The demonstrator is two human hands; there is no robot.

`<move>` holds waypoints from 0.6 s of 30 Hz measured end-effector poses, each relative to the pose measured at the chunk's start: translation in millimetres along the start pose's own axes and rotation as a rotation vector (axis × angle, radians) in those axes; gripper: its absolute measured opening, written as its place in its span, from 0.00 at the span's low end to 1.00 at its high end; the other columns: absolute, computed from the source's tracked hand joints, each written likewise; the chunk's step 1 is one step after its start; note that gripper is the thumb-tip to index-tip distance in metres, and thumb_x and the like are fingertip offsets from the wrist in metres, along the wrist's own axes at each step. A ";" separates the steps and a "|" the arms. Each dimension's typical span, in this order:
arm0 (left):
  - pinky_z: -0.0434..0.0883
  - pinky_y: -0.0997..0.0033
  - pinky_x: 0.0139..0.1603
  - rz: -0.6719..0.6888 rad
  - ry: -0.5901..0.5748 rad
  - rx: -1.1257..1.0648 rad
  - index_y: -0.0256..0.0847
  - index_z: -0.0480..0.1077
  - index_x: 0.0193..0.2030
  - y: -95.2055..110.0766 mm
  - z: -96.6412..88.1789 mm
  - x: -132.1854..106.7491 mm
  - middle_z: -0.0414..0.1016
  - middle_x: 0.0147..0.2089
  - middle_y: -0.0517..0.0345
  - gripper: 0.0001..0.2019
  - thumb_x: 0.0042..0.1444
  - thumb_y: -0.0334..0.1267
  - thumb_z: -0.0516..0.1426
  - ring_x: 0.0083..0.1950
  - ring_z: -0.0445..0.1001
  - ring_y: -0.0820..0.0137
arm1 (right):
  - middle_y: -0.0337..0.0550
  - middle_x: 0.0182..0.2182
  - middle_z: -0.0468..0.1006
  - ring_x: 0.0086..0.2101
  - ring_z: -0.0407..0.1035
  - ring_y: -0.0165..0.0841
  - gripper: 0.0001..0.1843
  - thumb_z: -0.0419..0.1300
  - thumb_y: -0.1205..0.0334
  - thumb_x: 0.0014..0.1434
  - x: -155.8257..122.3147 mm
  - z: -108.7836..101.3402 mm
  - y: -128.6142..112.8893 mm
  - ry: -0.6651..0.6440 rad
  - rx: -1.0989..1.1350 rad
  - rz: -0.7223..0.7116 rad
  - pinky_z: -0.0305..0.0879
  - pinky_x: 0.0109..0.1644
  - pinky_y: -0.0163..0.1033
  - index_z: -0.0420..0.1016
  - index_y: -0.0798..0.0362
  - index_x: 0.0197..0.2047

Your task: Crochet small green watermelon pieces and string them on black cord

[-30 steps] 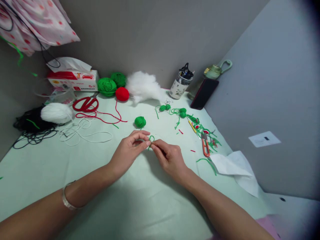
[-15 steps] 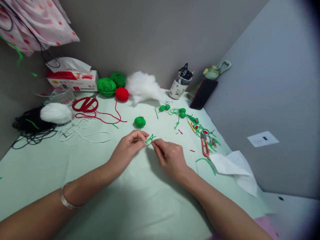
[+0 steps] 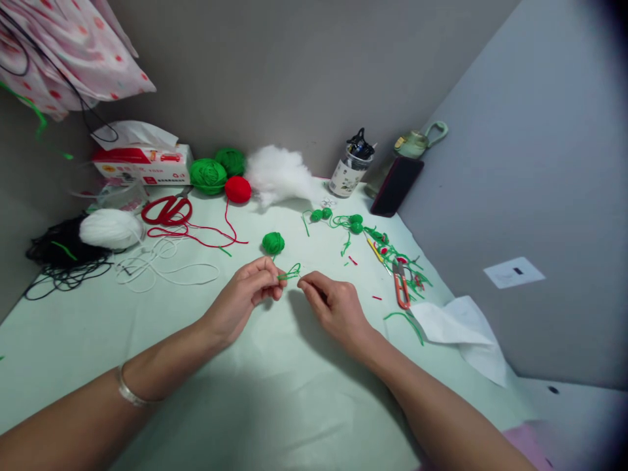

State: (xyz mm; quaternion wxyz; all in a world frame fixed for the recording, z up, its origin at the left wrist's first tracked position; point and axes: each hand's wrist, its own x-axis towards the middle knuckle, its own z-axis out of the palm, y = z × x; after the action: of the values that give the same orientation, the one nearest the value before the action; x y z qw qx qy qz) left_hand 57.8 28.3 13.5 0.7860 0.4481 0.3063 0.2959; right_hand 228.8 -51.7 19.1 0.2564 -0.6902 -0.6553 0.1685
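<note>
My left hand (image 3: 245,294) pinches green yarn (image 3: 293,269) between thumb and fingers, with a small loop of it standing out past the fingertips. Close by on the right, my right hand (image 3: 336,307) is closed in a pinch at the end of that yarn; its lower fingers are curled under. A thin strand shows in the gap between the two hands. Just beyond my left hand lies a small green yarn ball (image 3: 273,243), and a strand runs down from it toward that hand.
Orange thread snips (image 3: 401,288), a yellow-handled hook (image 3: 375,248), green scraps and tissue (image 3: 461,327) lie right. Red scissors (image 3: 167,210), white yarn (image 3: 110,229) and black yarn (image 3: 59,245) are left. White stuffing (image 3: 279,173), a pen cup (image 3: 349,171) and a phone (image 3: 396,186) stand behind.
My left hand has turned and drawn back slightly to the left, its fingers shifting on the yarn. The yarn between the hands now forms a rounder loop. My right hand is almost still.
</note>
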 end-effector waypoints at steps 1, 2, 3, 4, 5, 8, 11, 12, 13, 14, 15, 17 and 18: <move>0.62 0.72 0.38 0.007 0.022 0.038 0.40 0.65 0.29 -0.2 -0.2 0.3 0.67 0.31 0.61 0.06 0.58 0.33 0.54 0.33 0.65 0.73 | 0.35 0.20 0.70 0.20 0.56 0.27 0.14 0.50 0.60 0.66 0.0 -0.2 -0.1 0.005 0.004 -0.001 0.53 0.29 0.32 0.76 0.52 0.36; 0.62 0.71 0.37 0.018 0.055 0.083 0.40 0.66 0.30 -0.4 -0.4 0.6 0.67 0.31 0.61 0.07 0.59 0.35 0.54 0.33 0.64 0.73 | 0.35 0.20 0.70 0.20 0.56 0.27 0.14 0.50 0.60 0.66 0.0 -0.4 -0.2 0.008 0.009 -0.003 0.53 0.29 0.32 0.76 0.52 0.36; 0.61 0.71 0.37 0.031 0.093 0.128 0.40 0.67 0.32 -0.8 -0.3 0.9 0.66 0.30 0.62 0.07 0.60 0.37 0.54 0.33 0.64 0.72 | 0.35 0.20 0.70 0.20 0.56 0.27 0.14 0.50 0.60 0.66 -0.1 -0.5 -0.4 0.010 0.013 -0.005 0.53 0.29 0.32 0.76 0.52 0.37; 0.61 0.71 0.37 0.047 0.130 0.171 0.40 0.67 0.33 -1.2 -0.2 1.1 0.66 0.30 0.62 0.07 0.61 0.39 0.54 0.33 0.63 0.72 | 0.35 0.20 0.69 0.20 0.56 0.27 0.14 0.50 0.60 0.66 -0.2 -0.5 -0.6 0.011 0.015 -0.007 0.52 0.29 0.32 0.76 0.52 0.37; 0.60 0.70 0.37 0.068 0.161 0.207 0.41 0.67 0.35 -1.4 0.2 1.2 0.65 0.30 0.63 0.08 0.61 0.42 0.55 0.33 0.63 0.71 | 0.35 0.20 0.69 0.20 0.56 0.27 0.14 0.50 0.60 0.66 -0.2 -0.5 -0.8 0.011 0.017 -0.010 0.52 0.29 0.32 0.76 0.52 0.37; 0.60 0.71 0.37 0.110 0.169 0.295 0.43 0.68 0.38 -1.4 1.8 0.9 0.64 0.30 0.64 0.10 0.60 0.47 0.58 0.33 0.62 0.72 | 0.35 0.20 0.69 0.20 0.56 0.26 0.14 0.51 0.60 0.66 -1.0 -0.2 -1.6 0.017 0.018 -0.017 0.52 0.29 0.32 0.76 0.52 0.37; 0.60 0.71 0.37 0.067 0.106 0.352 0.44 0.71 0.41 -1.1 2.8 0.1 0.66 0.31 0.64 0.12 0.58 0.48 0.60 0.33 0.63 0.72 | 0.35 0.20 0.69 0.19 0.55 0.26 0.14 0.51 0.60 0.66 -2.7 0.6 -2.8 0.022 0.023 -0.032 0.52 0.28 0.32 0.76 0.53 0.37; 0.60 0.71 0.37 0.049 0.089 0.358 0.44 0.71 0.41 -1.3 2.7 0.0 0.66 0.31 0.64 0.12 0.57 0.48 0.61 0.34 0.63 0.71 | 0.35 0.19 0.69 0.19 0.55 0.26 0.14 0.51 0.60 0.66 -3.4 0.9 -3.2 0.021 0.025 -0.040 0.52 0.28 0.32 0.76 0.53 0.37; 0.60 0.71 0.37 0.037 0.076 0.361 0.44 0.72 0.41 -1.4 2.5 0.0 0.67 0.31 0.64 0.12 0.56 0.48 0.62 0.34 0.64 0.71 | 0.34 0.19 0.70 0.19 0.55 0.26 0.14 0.51 0.60 0.66 -4.1 1.3 -3.7 0.020 0.025 -0.049 0.52 0.28 0.32 0.76 0.53 0.37; 0.60 0.71 0.37 0.034 0.067 0.367 0.44 0.72 0.40 -1.6 2.2 0.1 0.67 0.30 0.64 0.11 0.56 0.47 0.62 0.33 0.64 0.71 | 0.34 0.19 0.70 0.19 0.55 0.26 0.14 0.51 0.60 0.67 -4.7 1.8 -4.0 0.019 0.026 -0.059 0.52 0.28 0.32 0.76 0.52 0.37; 0.59 0.71 0.37 0.038 0.060 0.376 0.43 0.72 0.39 -1.8 1.9 0.2 0.67 0.30 0.64 0.11 0.56 0.47 0.61 0.33 0.64 0.70 | 0.35 0.19 0.70 0.19 0.55 0.26 0.14 0.50 0.60 0.67 -5.1 2.2 -4.2 0.018 0.027 -0.068 0.52 0.28 0.32 0.76 0.52 0.37; 0.59 0.70 0.37 0.048 0.049 0.394 0.43 0.72 0.37 -1.9 1.6 0.3 0.66 0.30 0.64 0.10 0.56 0.46 0.60 0.33 0.63 0.70 | 0.35 0.19 0.70 0.19 0.56 0.26 0.14 0.50 0.60 0.67 -5.5 2.9 -4.1 0.022 0.027 -0.077 0.52 0.28 0.32 0.76 0.52 0.37; 0.59 0.70 0.36 0.049 0.041 0.399 0.43 0.72 0.36 -1.8 1.7 0.2 0.66 0.30 0.64 0.09 0.57 0.46 0.60 0.33 0.63 0.71 | 0.35 0.19 0.70 0.19 0.56 0.26 0.14 0.51 0.60 0.67 -5.4 3.0 -3.8 0.029 0.027 -0.078 0.52 0.28 0.32 0.77 0.52 0.37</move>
State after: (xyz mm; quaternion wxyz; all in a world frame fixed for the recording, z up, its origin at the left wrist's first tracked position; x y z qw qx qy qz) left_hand 59.6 26.8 12.6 0.6677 0.5961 0.3640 0.2574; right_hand 223.4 -56.6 18.2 0.2816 -0.6632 -0.6755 0.1572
